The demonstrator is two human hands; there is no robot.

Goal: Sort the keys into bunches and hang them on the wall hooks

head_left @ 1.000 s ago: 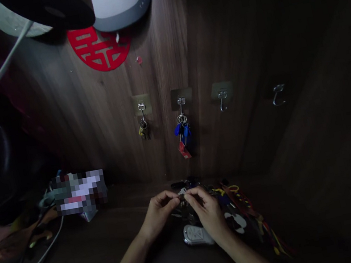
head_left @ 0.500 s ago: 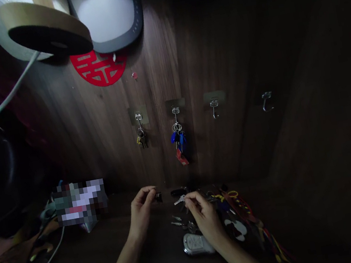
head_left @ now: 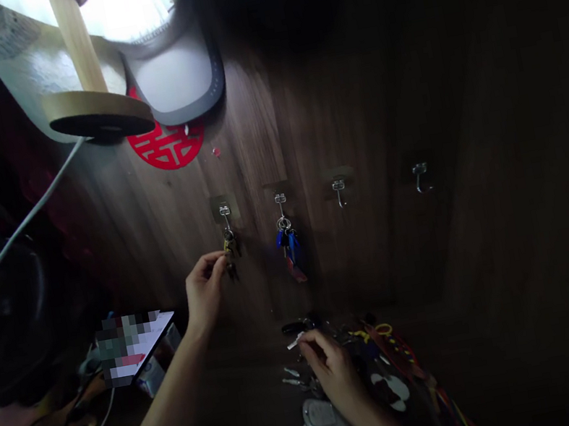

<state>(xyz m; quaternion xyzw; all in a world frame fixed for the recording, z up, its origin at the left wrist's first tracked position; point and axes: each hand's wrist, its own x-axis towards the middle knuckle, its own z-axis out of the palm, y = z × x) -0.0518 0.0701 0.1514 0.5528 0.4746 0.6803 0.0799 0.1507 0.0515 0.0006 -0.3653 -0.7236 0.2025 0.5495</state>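
Note:
My left hand is raised against the wooden panel, thumb and fingers pinched on small dark keys. These are just below, and perhaps touching, the bunch of keys that hangs from the leftmost hook. Low on the right, my right hand pinches a silver key above a spread of loose keys. A silver remote fob lies by that wrist, partly covered by it. Blue-tagged keys hang from the second hook.
Two more hooks, a third and a fourth, carry nothing. Coloured cords trail at the right. Above are a lamp, a cap and a red round cut-out. A white cable crosses the left.
My left hand has risen from the surface to the leftmost hanging keys, carrying its small keys. My right hand keeps its silver key near the same spot. The view has tilted upward slightly.

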